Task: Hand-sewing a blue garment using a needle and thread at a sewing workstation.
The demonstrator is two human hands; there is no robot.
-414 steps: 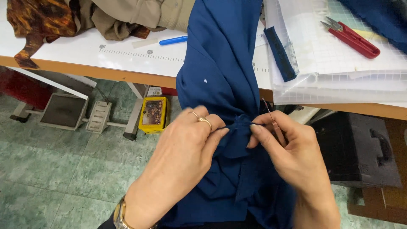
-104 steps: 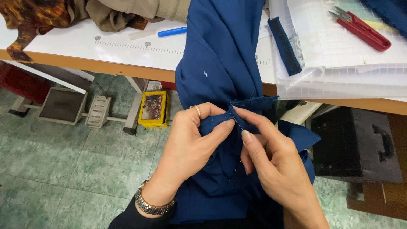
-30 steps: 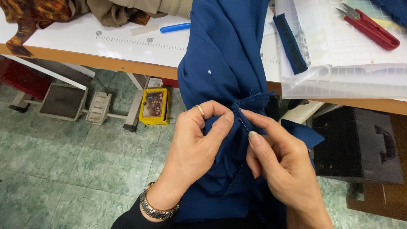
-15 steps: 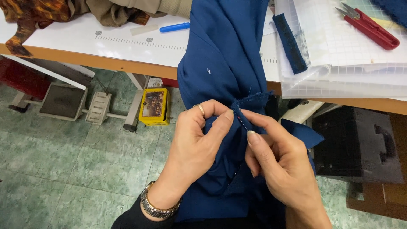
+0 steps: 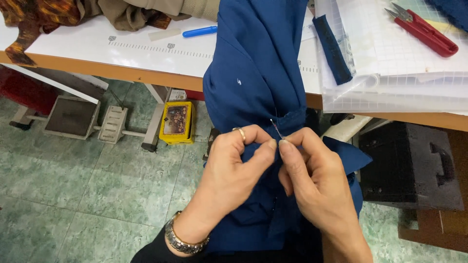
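A dark blue garment [image 5: 256,63] hangs from the table edge down into my lap. My left hand [image 5: 234,165], with a ring and a metal watch, pinches a fold of the blue cloth between thumb and forefinger. Right beside it, my right hand [image 5: 312,180] holds a thin sewing needle [image 5: 276,129] between thumb and forefinger. The needle's tip sticks up out of the fold at the gathered edge. Both hands touch at the fingertips, just below the table edge.
On the white table [image 5: 97,48] lie a blue pen [image 5: 200,32], red thread snips [image 5: 424,31], a clear gridded ruler sheet [image 5: 390,73], a dark blue cloth strip [image 5: 332,48] and brown fabrics [image 5: 58,12]. Below stand a yellow tin [image 5: 176,122], a foot pedal [image 5: 70,117] and a black case [image 5: 409,165].
The hands stay at the same fold. Over the last second my right fingers have shifted slightly and the needle stands a little further out of the cloth.
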